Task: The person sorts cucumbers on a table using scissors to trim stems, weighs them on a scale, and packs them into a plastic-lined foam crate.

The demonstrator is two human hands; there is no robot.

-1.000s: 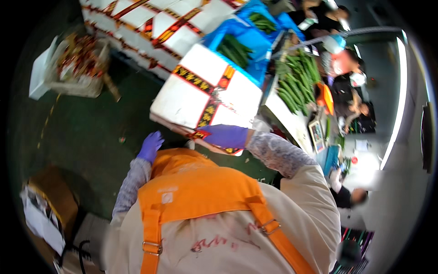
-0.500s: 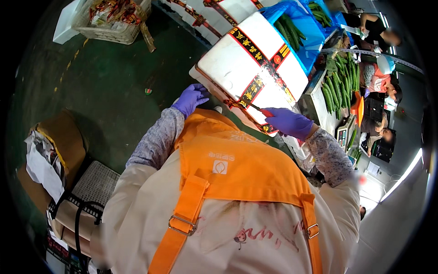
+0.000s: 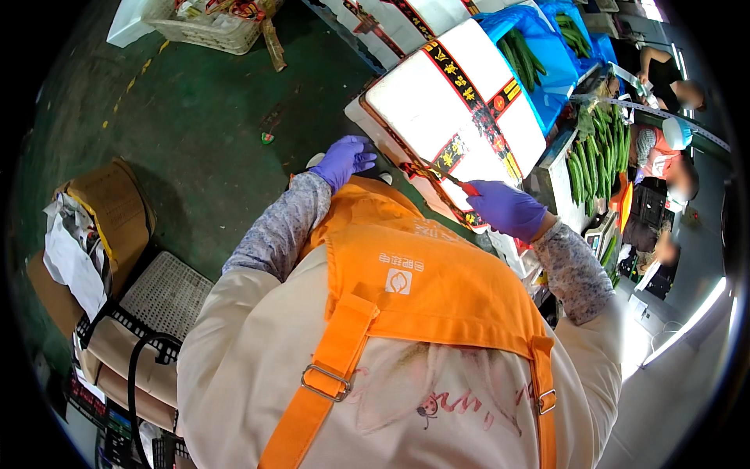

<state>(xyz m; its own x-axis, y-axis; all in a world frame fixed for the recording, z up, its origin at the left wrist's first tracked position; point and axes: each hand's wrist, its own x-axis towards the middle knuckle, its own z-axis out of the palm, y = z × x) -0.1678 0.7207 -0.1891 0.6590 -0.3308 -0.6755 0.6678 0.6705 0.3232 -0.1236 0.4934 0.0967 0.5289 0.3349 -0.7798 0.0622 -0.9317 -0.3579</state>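
A white foam box bound with black, red and yellow printed tape lies in front of me, its lid seam facing my body. In my purple-gloved right hand, a small knife with a red handle is gripped, its thin blade lying along the taped near edge of the lid. How deep the blade goes cannot be seen. My left hand, also gloved, is just off the box's left corner with loosely bent, parted fingers and nothing visible in it.
Blue bags of cucumbers adjoin the box's far right side, with more cucumbers piled right. A plastic crate stands far left; a cardboard box and grey crate sit nearer. Other people work at the right.
The whole view has shifted a little, so the scene sits further right. My right hand keeps the knife at the lid edge, and my left hand stays beside the box corner.
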